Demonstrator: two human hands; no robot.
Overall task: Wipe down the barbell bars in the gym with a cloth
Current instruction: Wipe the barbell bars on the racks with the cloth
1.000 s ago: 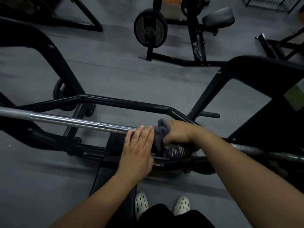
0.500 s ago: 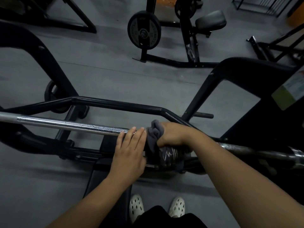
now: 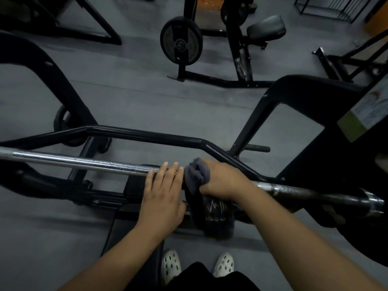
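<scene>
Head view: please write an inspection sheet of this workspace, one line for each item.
Surface: grey floor, dim light.
Job's things: barbell runs across in front of the black rack; grey cloth is bunched on it.
Clutter: nothing seen.
Hands: left hand rests with straight fingers on the barbell, beside the cloth; right hand grips the cloth on the barbell.
Cables: nothing seen.
Surroundings: plate on a stand, seat pad behind, bench under the left arm.

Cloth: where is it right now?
Head view, near the centre: the cloth is bunched round the barbell bar in the right hand, beside the left hand.
</scene>
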